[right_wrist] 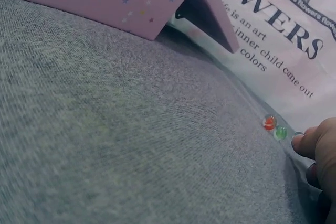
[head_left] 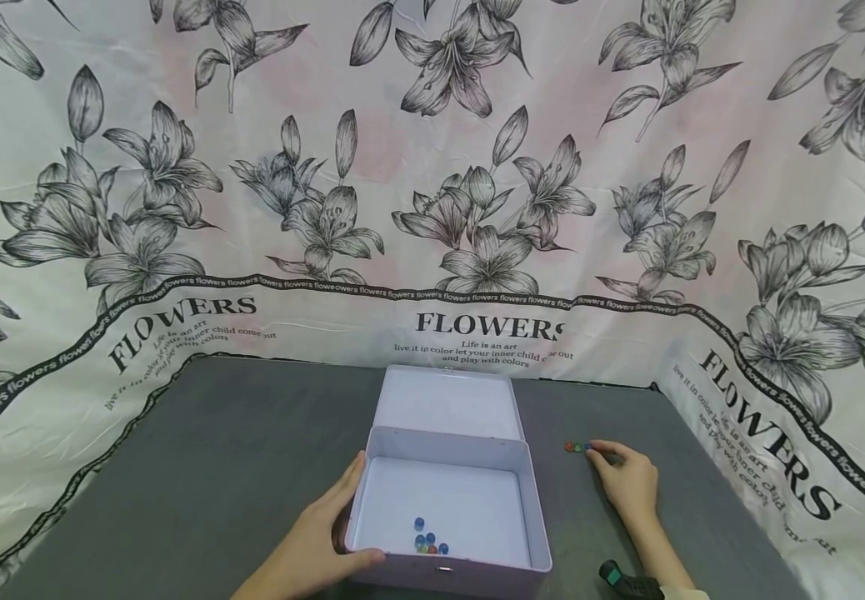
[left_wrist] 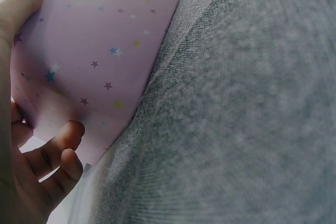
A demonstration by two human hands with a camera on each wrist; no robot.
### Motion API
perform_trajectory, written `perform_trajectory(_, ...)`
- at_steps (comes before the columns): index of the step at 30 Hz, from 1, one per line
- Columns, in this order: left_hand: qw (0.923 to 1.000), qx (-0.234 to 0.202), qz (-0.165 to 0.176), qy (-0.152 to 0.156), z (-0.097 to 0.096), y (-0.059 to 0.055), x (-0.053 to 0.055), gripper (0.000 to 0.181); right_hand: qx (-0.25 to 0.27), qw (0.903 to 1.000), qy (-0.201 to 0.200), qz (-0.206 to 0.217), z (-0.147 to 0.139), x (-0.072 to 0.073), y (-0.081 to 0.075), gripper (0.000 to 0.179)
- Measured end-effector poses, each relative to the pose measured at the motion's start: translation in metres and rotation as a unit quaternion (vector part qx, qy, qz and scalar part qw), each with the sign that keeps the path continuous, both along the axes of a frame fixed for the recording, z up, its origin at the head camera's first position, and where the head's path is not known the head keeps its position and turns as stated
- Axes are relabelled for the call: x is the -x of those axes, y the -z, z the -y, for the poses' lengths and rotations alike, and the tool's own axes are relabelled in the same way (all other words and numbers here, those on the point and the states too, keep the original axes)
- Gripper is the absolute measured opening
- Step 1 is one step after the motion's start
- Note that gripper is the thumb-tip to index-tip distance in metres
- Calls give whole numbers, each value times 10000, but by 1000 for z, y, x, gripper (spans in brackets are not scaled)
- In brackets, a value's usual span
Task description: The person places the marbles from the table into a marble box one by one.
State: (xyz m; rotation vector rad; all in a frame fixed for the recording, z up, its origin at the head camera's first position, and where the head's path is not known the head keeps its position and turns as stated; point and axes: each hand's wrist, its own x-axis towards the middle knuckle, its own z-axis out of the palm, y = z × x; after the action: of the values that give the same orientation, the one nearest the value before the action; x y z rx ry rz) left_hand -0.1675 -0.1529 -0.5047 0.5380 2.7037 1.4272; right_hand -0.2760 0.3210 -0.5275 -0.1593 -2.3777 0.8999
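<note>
A hinged metal box (head_left: 443, 575), white inside and pink with small stars outside, stands with its lid (head_left: 447, 404) tipped back. My left hand (head_left: 320, 533) holds its left side, thumb at the front rim and index finger along the far part of that side. Several glass marbles (head_left: 430, 539), mostly blue, lie inside near the front wall. Right of the box, my right hand (head_left: 627, 479) pinches a blue marble (head_left: 588, 447) with thumb and index fingertips, low at the table. Beside it sit a green marble (right_wrist: 280, 132) and an orange-red marble (right_wrist: 269, 123) in a row.
Grey cloth (head_left: 252, 450) covers the table. A white floral curtain (head_left: 342, 325) with printed lettering hangs behind it and round both sides. A black strapped device (head_left: 627, 581) is on my right wrist. The raised lid stands toward the back edge.
</note>
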Motion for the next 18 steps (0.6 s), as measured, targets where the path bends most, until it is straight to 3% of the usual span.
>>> perform_trajectory(8, 10000, 41, -29, 14, 0, 1, 1, 123, 795, 9964, 49, 286, 1, -6, -15, 19)
perform_trajectory(18, 10000, 35, -89, -2, 0, 1, 0, 124, 1451, 9889, -156, 272, 14, -14, -58, 29)
